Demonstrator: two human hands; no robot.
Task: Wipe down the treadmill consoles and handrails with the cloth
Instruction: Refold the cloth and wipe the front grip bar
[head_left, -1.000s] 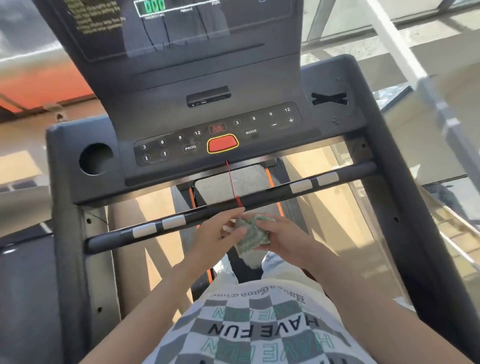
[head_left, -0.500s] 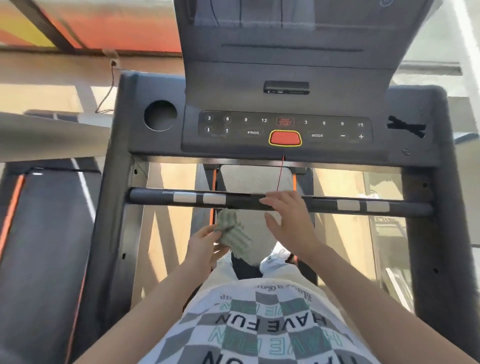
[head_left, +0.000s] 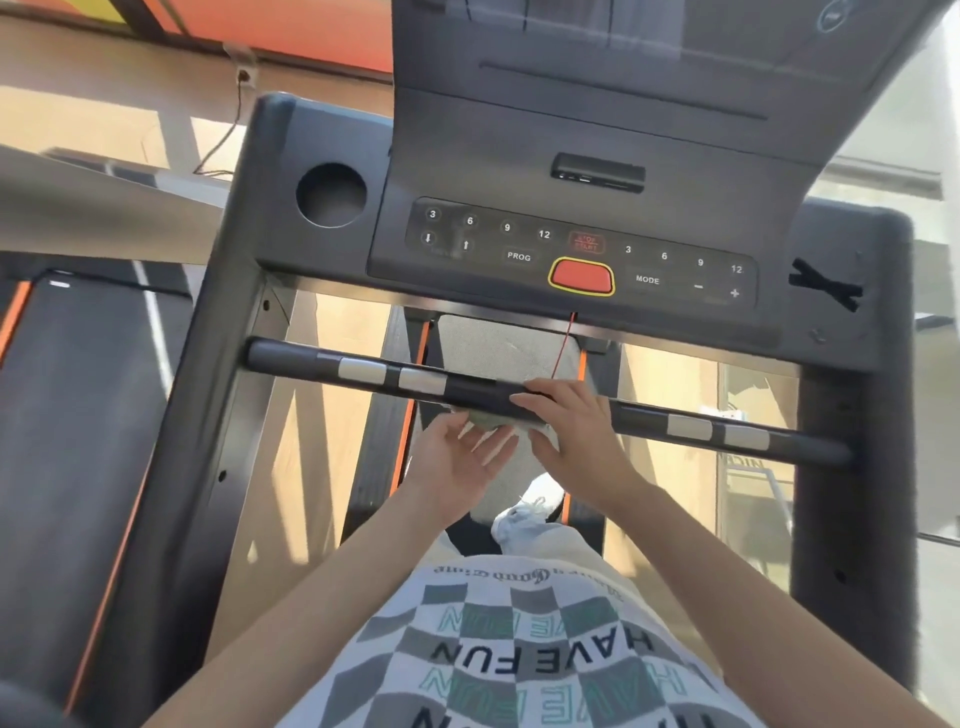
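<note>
The dark front handrail (head_left: 291, 358) with silver sensor patches crosses below the treadmill console (head_left: 582, 249). A small greenish cloth (head_left: 491, 420) is bunched against the underside of the rail at its middle. My right hand (head_left: 576, 431) lies over the rail, fingers across its top and thumb beneath, pinching the cloth to the bar. Just left of it, my left hand (head_left: 457, 460) is palm up with straight fingers, its fingertips touching the cloth from below. Most of the cloth is hidden by the bar and my right hand.
A red safety cord (head_left: 563, 345) hangs from the orange stop button (head_left: 582, 276) to the rail. A round cup holder (head_left: 331, 195) sits at the console's left. Grey uprights (head_left: 852, 467) flank me, and another treadmill belt (head_left: 78, 415) lies to the left.
The cloth went from my left hand up to the rail, where my right hand now pinches it. My left hand opened, palm up. The view shifted further left and tilted.
</note>
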